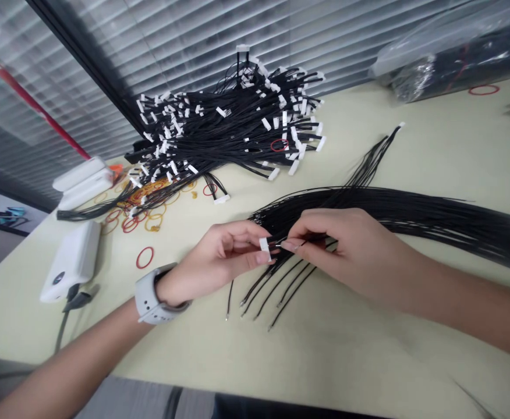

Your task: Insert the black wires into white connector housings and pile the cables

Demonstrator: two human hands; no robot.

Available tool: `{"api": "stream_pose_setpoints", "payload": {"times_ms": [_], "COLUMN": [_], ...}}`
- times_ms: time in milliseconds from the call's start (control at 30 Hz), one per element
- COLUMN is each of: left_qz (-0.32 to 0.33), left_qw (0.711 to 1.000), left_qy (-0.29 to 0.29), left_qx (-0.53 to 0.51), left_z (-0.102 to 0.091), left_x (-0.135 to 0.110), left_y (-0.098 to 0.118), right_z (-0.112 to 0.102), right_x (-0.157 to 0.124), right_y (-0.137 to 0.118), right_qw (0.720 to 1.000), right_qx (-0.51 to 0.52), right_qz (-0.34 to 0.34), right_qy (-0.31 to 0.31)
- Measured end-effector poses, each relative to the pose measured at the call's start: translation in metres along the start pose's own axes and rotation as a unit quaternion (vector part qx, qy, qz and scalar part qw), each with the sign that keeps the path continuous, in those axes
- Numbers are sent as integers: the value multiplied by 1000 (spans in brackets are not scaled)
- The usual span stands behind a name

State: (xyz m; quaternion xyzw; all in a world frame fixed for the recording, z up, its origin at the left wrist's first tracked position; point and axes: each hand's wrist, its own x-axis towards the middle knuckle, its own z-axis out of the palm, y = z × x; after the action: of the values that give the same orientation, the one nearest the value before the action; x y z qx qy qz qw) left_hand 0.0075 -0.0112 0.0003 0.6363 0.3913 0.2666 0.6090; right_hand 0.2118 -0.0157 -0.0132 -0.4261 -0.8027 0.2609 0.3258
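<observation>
Between thumb and fingers, my left hand (226, 253) pinches a small white connector (264, 248) with black wire running into it. My right hand (346, 241) is closed in a pinch on a thin black wire, its bare metal end close to the connector's side. Whether that tip is inside the connector I cannot tell. Several loose black wires (276, 285) with metal terminals fan out on the table below my hands. Behind my right hand lies a thick bundle of black wires (434, 215), its left ends partly hidden by my fingers.
A large heap of black cables with white connectors (229, 128) lies at the back. Red and yellow rubber bands (150, 203) are scattered left of it, beside a white power adapter (74, 262) and a white box (82, 180). A plastic bag (451, 58) rests at the back right.
</observation>
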Motion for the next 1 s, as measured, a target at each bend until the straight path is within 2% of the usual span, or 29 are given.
{"api": "stream_pose_setpoints", "payload": {"times_ms": [233, 367, 500, 667, 833, 1000], "left_qz": [4, -2, -7, -8, -3, -5], "left_qw": [1000, 1000, 1000, 999, 999, 996], "left_qy": [-2, -4, -6, -3, 3, 12], "left_qx": [2, 6, 12, 37, 53, 87], "left_z": [0, 1, 1, 4, 10, 13], "left_x": [1, 1, 0, -1, -1, -4], "left_y": [1, 1, 0, 0, -1, 0], "right_z": [2, 3, 4, 5, 13, 21], "right_x": [0, -1, -1, -1, -1, -2], "right_y": [-4, -3, -4, -5, -2, 3], "right_qw": [997, 996, 997, 998, 984, 976], "right_qx": [72, 84, 81, 29, -43, -31], "right_qz": [-15, 2, -17, -64, -171, -213], "right_qy": [0, 0, 5, 5, 21, 24]}}
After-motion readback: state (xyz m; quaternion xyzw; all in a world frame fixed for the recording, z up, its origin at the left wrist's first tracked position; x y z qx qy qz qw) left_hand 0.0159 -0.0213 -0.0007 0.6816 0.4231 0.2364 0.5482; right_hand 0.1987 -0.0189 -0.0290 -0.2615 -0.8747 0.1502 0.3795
